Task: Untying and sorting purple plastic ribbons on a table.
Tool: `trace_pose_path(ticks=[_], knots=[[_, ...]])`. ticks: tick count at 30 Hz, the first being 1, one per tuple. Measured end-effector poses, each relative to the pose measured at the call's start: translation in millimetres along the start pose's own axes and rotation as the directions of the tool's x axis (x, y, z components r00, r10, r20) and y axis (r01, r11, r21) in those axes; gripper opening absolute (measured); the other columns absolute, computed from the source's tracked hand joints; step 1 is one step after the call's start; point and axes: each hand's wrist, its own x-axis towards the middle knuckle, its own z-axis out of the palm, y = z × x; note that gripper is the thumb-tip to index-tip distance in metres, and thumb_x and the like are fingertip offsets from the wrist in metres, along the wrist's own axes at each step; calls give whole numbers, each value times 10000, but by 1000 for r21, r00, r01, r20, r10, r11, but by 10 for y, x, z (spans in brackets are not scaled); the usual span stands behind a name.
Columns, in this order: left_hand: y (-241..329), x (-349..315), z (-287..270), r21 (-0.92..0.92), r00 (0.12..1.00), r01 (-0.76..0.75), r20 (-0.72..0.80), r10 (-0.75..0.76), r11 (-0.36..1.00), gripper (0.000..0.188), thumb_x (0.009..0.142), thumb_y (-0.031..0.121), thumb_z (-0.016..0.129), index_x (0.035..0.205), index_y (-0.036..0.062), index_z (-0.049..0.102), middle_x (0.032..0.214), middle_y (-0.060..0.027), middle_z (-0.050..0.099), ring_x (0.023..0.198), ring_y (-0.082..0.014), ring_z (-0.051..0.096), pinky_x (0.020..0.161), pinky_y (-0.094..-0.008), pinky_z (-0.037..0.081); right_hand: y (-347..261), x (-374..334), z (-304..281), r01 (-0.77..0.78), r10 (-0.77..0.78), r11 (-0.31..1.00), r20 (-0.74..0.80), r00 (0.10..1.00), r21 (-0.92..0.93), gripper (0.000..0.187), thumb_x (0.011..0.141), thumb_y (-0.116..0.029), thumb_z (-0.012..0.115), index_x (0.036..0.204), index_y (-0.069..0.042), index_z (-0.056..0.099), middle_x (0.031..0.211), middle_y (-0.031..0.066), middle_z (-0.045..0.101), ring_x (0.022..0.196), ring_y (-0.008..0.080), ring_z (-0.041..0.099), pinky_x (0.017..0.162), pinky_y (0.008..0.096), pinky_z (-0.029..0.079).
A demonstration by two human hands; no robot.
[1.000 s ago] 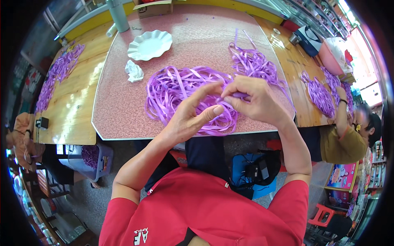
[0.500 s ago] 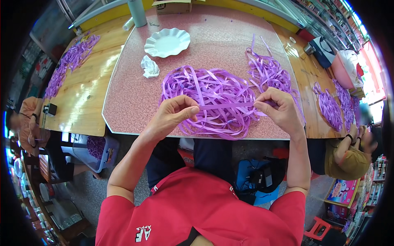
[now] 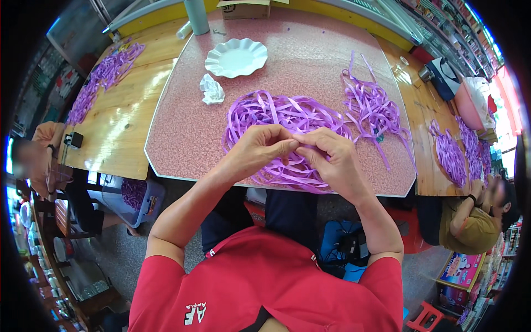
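Note:
A large loose heap of purple ribbon lies on the pink speckled table in front of me. Over its near part, my left hand and my right hand meet with their fingertips together. Both pinch a purple ribbon, of which only a little shows between the fingers. My knuckles and thumbs cover the rest of the held piece. To the right of the heap is a smaller tangle of purple ribbon, its loose ends trailing.
A white scalloped plate, crumpled tissue, a grey-green bottle and a cardboard box stand farther back. More ribbon lies on the wooden side tables. People sit at left and right; a plastic tub is below left.
My hands have come together from either end of a stretched ribbon; the right hand moved left and the left hand moved right. The view has shifted slightly.

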Motion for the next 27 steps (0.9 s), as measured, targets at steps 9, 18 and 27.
trace_pose_path(ticks=[9, 18, 27], knots=[[20, 275, -567, 76, 998, -13, 62, 8, 997, 223, 944, 224, 671, 962, 2, 663, 802, -17, 656, 753, -96, 624, 725, -245, 504, 151, 205, -1, 186, -221, 959, -156, 963, -213, 119, 812, 9, 740, 928, -15, 731, 743, 55, 586, 672, 139, 564, 591, 287, 446], [-495, 1030, -1958, 951, 864, 307, -284, 415, 10, 768, 821, 727, 564, 1248, 94, 651, 1543, -172, 325, 1464, -395, 173, 1167, -586, 77, 267, 61, -168, -46, 10, 991, -275, 961, -126, 74, 844, 5, 726, 916, -12, 724, 744, 8, 555, 652, 80, 495, 563, 241, 377], [-238, 855, -1526, 979, 881, -3, -93, 464, 201, 468, 884, 484, 676, 1138, 92, 643, 1433, -169, 425, 1380, -350, 319, 1122, -529, 254, 281, 37, -186, -15, -19, 993, -284, 959, -117, 91, 837, 7, 732, 927, -8, 725, 741, 10, 558, 639, 77, 492, 548, 236, 368]])
